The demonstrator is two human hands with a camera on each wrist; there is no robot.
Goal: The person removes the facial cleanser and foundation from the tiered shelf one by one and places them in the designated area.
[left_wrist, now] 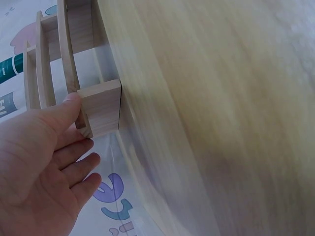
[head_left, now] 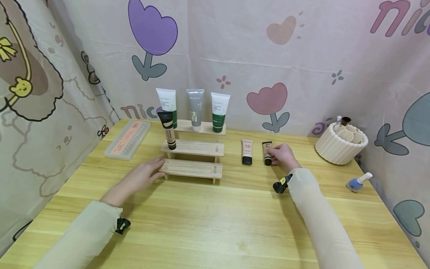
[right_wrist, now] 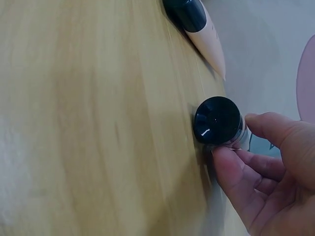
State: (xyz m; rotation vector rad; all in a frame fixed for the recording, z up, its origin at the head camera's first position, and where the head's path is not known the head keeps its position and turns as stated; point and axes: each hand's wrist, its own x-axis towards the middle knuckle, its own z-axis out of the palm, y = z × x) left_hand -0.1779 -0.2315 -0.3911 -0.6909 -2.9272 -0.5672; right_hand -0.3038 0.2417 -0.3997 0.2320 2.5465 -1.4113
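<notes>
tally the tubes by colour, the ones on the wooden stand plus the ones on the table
White-and-green tubes: 2
Black-and-beige tubes: 2
Grey tube: 1
Pink tube with a black cap: 1
Total: 6

The surface [head_left: 215,224] is showing smooth, faintly glossy wood, the stand [head_left: 191,169] plainer, matt wood. The small tube [head_left: 267,145] is wearing a glossy black plastic cap [right_wrist: 216,120]. The backdrop [head_left: 228,45] is looking like creased cloth, the flat case [head_left: 136,140] like translucent plastic.
</notes>
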